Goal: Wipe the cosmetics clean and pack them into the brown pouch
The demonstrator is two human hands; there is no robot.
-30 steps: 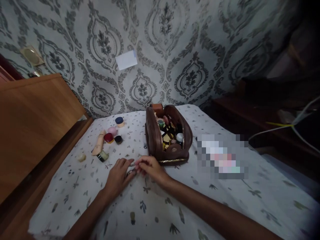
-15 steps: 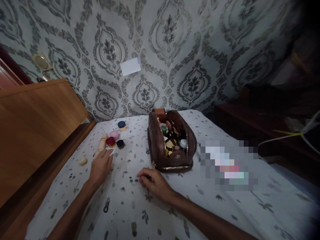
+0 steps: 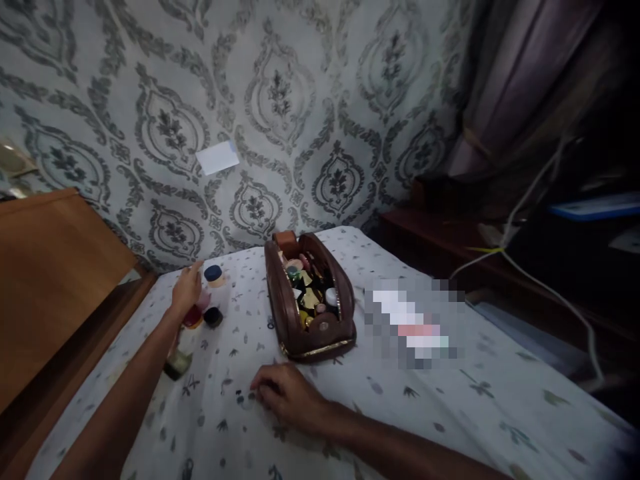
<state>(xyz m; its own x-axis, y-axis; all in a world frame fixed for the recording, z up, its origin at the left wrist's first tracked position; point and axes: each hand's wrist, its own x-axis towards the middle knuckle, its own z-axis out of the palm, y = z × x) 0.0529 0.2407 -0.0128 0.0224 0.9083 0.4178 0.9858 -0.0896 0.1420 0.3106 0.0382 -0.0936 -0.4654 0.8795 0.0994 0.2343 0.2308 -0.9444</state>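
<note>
My left hand is at the far left of the bed, fingers stretched toward the wall, slightly blurred, with nothing visible in it. Beside it stand a blue-lidded jar, a pink round item partly covered by the hand, a red jar and a small black-lidded jar. Next to my left forearm lies a small dark olive container. My right hand rests on the sheet in front of the bag, loosely curled, a gap between thumb and fingers. The brown toiletry bag is unzipped, filled with small cosmetic containers.
The patterned bed sheet meets a wallpapered wall. A wooden panel borders the left. Right of the bag lies a pixelated item. A white cable hangs by dark furniture at the right.
The view has turned right. My left hand has moved away from me toward the jars by the wall, uncovering the dark olive container. My right hand has stayed in place before the bag.
</note>
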